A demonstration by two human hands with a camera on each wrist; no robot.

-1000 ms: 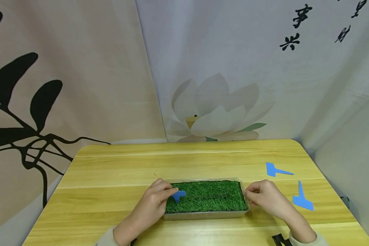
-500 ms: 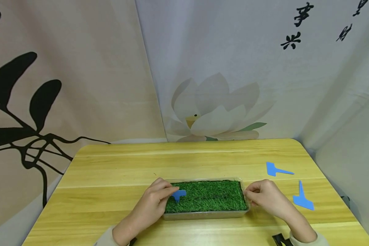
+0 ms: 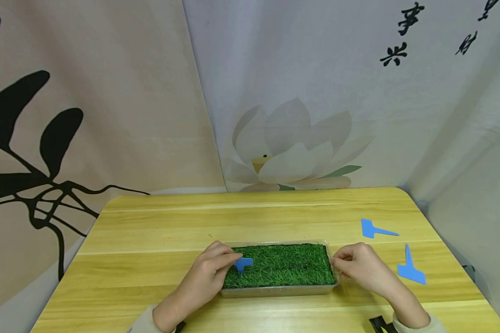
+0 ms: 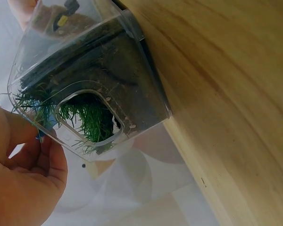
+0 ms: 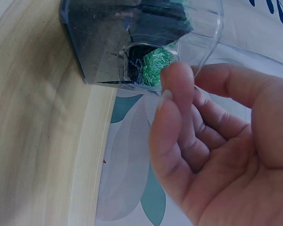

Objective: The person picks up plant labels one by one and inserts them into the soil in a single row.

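A clear plastic box (image 3: 279, 291) filled with green artificial grass (image 3: 289, 263) stands on the table between both hands. At its left end my left hand (image 3: 208, 273) pinches a blue T-shaped plant label (image 3: 244, 262), whose head shows over the grass. In the left wrist view, the fingers hide most of the label (image 4: 46, 123) beside the box's upper edge. My right hand (image 3: 360, 264) pinches the box's right rim between thumb and finger. The right wrist view shows those fingertips (image 5: 177, 75) at the clear wall, close to its cut-out handle opening (image 5: 153, 63).
Two more blue plant labels lie flat to the right: one farther back (image 3: 372, 229), one (image 3: 411, 269) beyond the right wrist. The wooden table (image 3: 158, 231) ends at a printed curtain (image 3: 296, 92) behind. A black strap piece (image 3: 381, 324) shows by the right sleeve.
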